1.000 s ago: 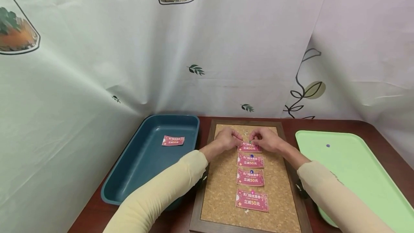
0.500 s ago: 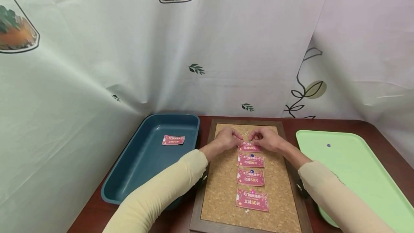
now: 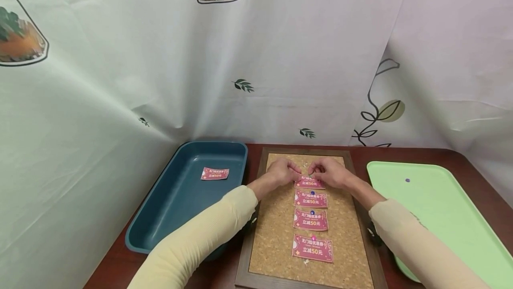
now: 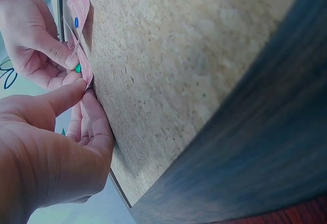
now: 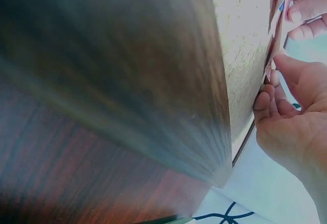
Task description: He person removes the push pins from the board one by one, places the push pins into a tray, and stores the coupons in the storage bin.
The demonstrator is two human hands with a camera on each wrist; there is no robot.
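Observation:
Near the far end of the framed corkboard point(image 3: 276, 235), the left hand point(image 3: 282, 172) pinches the upper left corner of a pink coupon point(image 3: 310, 183) between thumb and finger. At the coupon's top edge, the right hand point(image 3: 329, 172) pinches a small green pushpin point(image 4: 78, 68), seen clearly in the left wrist view. Whether its point is in the cork cannot be told. Below lie several more pink coupons in a column; the nearest point(image 3: 312, 250) has a pink pin point(image 3: 314, 238), and the two above it have blue pins point(image 3: 312, 213).
Left of the board is a deep blue tray point(image 3: 186, 217) with one pink coupon point(image 3: 214, 173) in it. A light green tray point(image 3: 437, 209) at the right holds a small purple pin point(image 3: 407, 180). A patterned white cloth point(image 3: 300, 57) hangs behind the table.

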